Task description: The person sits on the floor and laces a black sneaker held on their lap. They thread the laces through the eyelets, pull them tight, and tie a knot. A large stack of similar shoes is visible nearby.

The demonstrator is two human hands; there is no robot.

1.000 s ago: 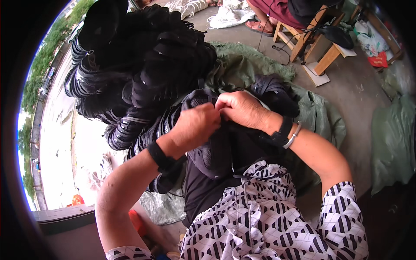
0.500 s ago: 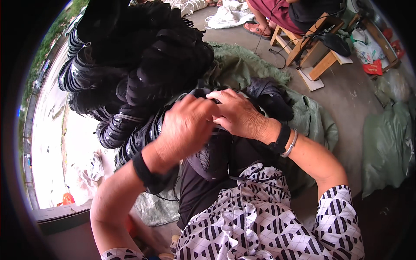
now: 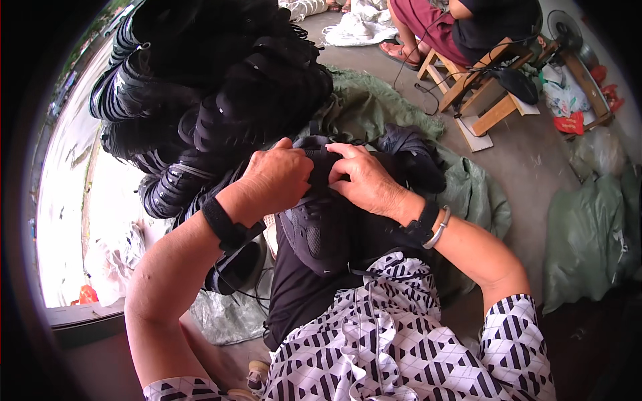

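A dark grey shoe upper [image 3: 317, 237] lies across my lap, its mesh toe toward me and its collar away from me. At the left side of the collar is my left hand [image 3: 281, 177], fingers curled closed; what they pinch, if anything, is hidden. My right hand [image 3: 364, 177] holds the collar's right side, index finger on the rim and thumb bent beneath. A gap of dark fabric shows between the hands. Both wrists wear black bands.
Bundled black shoe uppers [image 3: 221, 93] form a tall heap ahead on the left. Dark pieces [image 3: 414, 154] lie on a green sheet [image 3: 478, 187] beyond my right hand. Another person [image 3: 461, 27] sits by a wooden stool [image 3: 491, 110]; a green sack [image 3: 585, 234] stands at right.
My hands, close together over the collar before, are now apart. The left moved left and slightly down, uncovering more of the shoe upper. The view shifted a little.
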